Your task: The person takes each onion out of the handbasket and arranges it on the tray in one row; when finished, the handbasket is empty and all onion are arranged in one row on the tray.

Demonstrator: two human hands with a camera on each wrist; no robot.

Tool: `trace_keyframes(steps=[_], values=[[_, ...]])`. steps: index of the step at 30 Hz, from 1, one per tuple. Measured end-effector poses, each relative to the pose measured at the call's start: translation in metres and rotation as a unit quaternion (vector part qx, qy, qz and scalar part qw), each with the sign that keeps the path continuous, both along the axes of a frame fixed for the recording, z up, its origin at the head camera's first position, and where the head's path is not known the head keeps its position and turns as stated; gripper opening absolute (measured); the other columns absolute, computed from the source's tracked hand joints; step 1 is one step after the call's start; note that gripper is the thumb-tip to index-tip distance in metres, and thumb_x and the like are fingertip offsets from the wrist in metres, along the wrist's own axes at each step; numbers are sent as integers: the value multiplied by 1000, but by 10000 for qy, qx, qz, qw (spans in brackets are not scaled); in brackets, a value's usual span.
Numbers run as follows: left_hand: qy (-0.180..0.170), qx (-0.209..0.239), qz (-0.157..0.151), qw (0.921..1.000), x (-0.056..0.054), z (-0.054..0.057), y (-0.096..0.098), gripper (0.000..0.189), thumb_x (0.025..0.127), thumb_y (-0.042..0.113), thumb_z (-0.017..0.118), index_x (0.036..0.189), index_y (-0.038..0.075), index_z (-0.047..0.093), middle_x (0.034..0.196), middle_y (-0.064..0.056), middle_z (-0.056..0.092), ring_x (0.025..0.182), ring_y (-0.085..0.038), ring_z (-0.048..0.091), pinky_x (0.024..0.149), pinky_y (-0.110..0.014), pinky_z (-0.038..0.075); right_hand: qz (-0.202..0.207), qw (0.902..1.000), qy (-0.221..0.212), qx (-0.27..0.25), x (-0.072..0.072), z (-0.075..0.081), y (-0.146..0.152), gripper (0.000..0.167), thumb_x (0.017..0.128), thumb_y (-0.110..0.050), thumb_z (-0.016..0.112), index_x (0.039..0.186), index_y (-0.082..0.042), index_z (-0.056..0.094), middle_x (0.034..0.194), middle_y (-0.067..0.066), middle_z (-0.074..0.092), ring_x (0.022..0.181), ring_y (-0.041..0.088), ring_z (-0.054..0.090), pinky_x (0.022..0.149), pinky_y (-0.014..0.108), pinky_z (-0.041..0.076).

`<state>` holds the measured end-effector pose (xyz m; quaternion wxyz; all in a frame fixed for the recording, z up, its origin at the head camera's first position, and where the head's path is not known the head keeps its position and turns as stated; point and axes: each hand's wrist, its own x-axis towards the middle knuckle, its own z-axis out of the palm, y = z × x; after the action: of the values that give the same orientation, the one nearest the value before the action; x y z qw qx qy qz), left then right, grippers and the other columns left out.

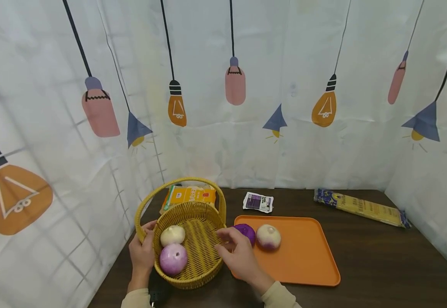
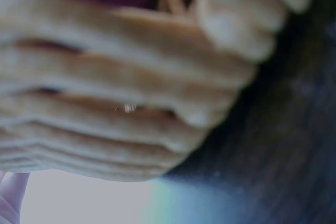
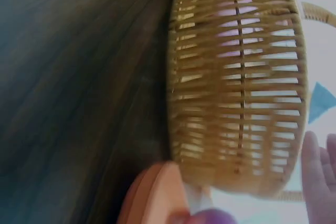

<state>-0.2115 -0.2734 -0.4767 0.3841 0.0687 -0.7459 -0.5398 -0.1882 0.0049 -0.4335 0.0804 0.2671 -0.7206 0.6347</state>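
Observation:
A round yellow wicker basket (image 1: 198, 220) with a tall arched handle stands on the dark table. Inside, at its left, lie a whitish round vegetable (image 1: 172, 235) and a light-purple one (image 1: 173, 259). My left hand (image 1: 142, 252) holds the basket's left side, thumb by the foot of the handle. At the right rim is my right hand (image 1: 240, 256), its fingers loosely bent with nothing held. Behind that hand, a dark-purple round vegetable (image 1: 248, 232) and a white one with a purple base (image 1: 268, 237) sit on an orange tray (image 1: 304, 256). The basket's woven wall (image 3: 236, 87) fills the right wrist view.
An orange food packet (image 1: 190, 195) lies behind the basket, partly seen through the handle. A small white-and-purple packet (image 1: 258, 202) is beyond the tray. At the back right rests a long yellow-and-blue packet (image 1: 362, 208). A printed curtain (image 1: 208, 149) encloses the table.

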Motion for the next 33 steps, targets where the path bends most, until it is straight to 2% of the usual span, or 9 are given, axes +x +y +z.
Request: trace_keyframes(steps=[4, 9, 11, 15, 18, 22, 23, 27, 33], values=[[19, -90, 30, 10000, 8, 10, 8, 27, 98, 5, 49, 110, -8, 69, 106, -25, 69, 90, -9, 64, 74, -8, 42, 241, 9991, 152, 320, -12, -15, -16, 30, 86, 1, 68, 115, -3, 63, 111, 11, 65, 97, 20, 61, 78, 33, 56], [162, -73, -82, 9998, 8, 13, 9, 27, 98, 4, 49, 111, -9, 68, 107, -27, 68, 93, -9, 64, 76, -8, 43, 431, 9968, 89, 665, -25, -29, -32, 29, 88, -9, 70, 116, -7, 64, 111, 7, 64, 96, 16, 59, 78, 31, 55], [190, -85, -97, 9997, 5, 9, 7, 26, 97, 3, 49, 110, -9, 69, 106, -27, 68, 91, -12, 65, 74, -8, 43, 468, 9962, 7, 730, -28, -29, -38, 29, 88, -13, 71, 116, -7, 65, 111, 9, 64, 96, 17, 60, 78, 31, 55], [189, -125, 30, 9997, -8, -9, -6, 24, 96, 5, 52, 106, -3, 72, 105, -21, 71, 88, -11, 64, 72, -9, 43, 430, 9951, -253, 857, -34, -27, -57, 29, 88, -17, 71, 115, -8, 66, 110, 11, 66, 99, 26, 63, 81, 30, 53], [96, -102, 147, 9998, -10, -14, -10, 23, 97, 7, 52, 105, -1, 73, 106, -18, 71, 88, -10, 63, 72, -9, 41, 389, 9932, -374, 1036, -34, -27, -71, 30, 86, -19, 72, 114, -7, 67, 108, 9, 67, 99, 29, 63, 82, 28, 50], [-21, -116, 231, 9997, -9, -14, -9, 23, 96, 6, 52, 102, -2, 73, 105, -16, 72, 86, -7, 60, 72, -11, 39, 381, 9893, -305, 1377, -34, -31, -82, 30, 85, -19, 74, 111, -7, 68, 106, 6, 67, 96, 22, 63, 80, 24, 48], [-17, -132, 250, 9996, -12, -18, -11, 23, 96, 7, 52, 101, -1, 73, 105, -15, 72, 85, -5, 59, 71, -11, 39, 411, 9882, -287, 1446, -34, -32, -84, 30, 85, -19, 74, 111, -7, 68, 107, 5, 67, 96, 21, 63, 80, 24, 48], [56, -310, 364, 9988, -14, -21, -12, 23, 96, 8, 52, 100, 3, 75, 101, -12, 73, 80, 0, 55, 70, -13, 38, 485, 9827, -267, 1769, -37, -33, -88, 33, 83, -22, 76, 112, -6, 68, 107, 6, 65, 94, 22, 61, 77, 24, 47], [16, -324, 354, 9988, -14, -21, -11, 24, 97, 10, 52, 101, 3, 75, 100, -13, 73, 77, -2, 55, 68, -13, 38, 447, 9718, -473, 2267, -40, -32, -91, 42, 80, -31, 78, 116, -10, 68, 112, 3, 60, 97, 18, 56, 78, 27, 45]])
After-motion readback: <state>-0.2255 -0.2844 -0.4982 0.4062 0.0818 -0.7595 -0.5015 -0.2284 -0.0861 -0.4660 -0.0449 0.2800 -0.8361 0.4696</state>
